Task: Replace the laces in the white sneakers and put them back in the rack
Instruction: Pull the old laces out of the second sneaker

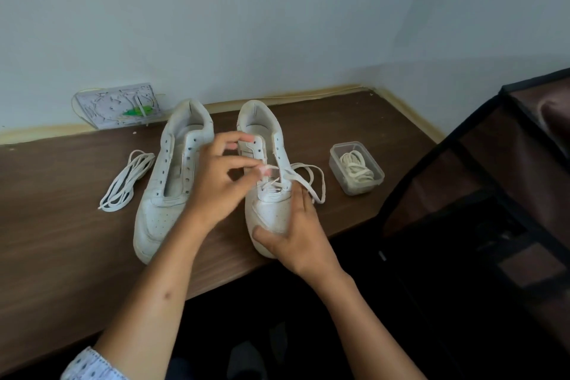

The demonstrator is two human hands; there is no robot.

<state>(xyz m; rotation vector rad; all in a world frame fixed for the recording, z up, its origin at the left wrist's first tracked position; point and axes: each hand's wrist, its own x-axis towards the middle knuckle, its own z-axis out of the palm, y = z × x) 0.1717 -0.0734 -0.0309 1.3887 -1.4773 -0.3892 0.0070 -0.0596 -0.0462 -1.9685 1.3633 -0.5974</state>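
Observation:
Two white sneakers stand side by side on a brown table (pixel 61 244), toes toward me. The left sneaker (pixel 166 191) has bare eyelets. The right sneaker (pixel 271 207) carries a white lace (pixel 311 179) threaded through its lowest eyelets, its loose end looping off to the right. My left hand (pixel 222 182) pinches the lace's tip above the shoe's tongue. My right hand (pixel 296 231) grips the toe of the right sneaker, thumb on the left side. A loose white lace (pixel 126 179) lies left of the shoes.
A clear plastic tub (pixel 356 168) with a coiled lace sits right of the sneakers. A flat packet (pixel 118 105) leans on the wall at the back left. A dark fabric shoe rack (pixel 481 194) stands at the right, beside the table's edge.

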